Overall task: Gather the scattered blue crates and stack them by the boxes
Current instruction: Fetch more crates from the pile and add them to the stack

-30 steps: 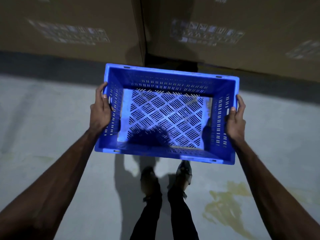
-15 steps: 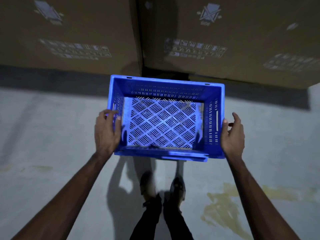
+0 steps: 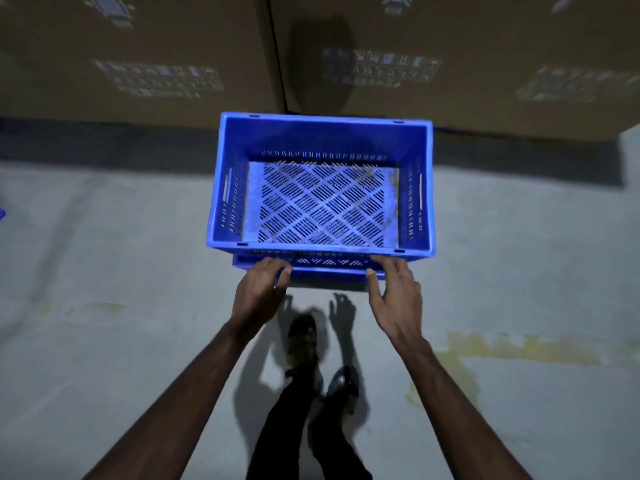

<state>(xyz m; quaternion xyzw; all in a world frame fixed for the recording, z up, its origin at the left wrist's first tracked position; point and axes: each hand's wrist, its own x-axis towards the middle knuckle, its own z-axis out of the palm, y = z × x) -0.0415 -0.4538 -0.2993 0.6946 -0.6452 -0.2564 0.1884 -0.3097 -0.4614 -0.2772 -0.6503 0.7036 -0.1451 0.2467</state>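
Here the blue crate (image 3: pixel 322 136) sits by 2 cardboard boxes (image 3: pixel 138 36); the left hand (image 3: pixel 258 296) and right hand (image 3: pixel 398 299), both loosely spread, touch its near wall without clasping.

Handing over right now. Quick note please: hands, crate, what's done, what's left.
Left hand: open, fingertips at the near wall of the blue perforated plastic crate.
Right hand: open, fingertips at the same wall.
Crate: upright, empty, set down in front of the brown cardboard boxes. Cannot tell whether it sits straight on the grey concrete floor or on another crate.
Done: this crate placed by the boxes.
Left: fetch the others. A blue sliver at the left edge may be one.
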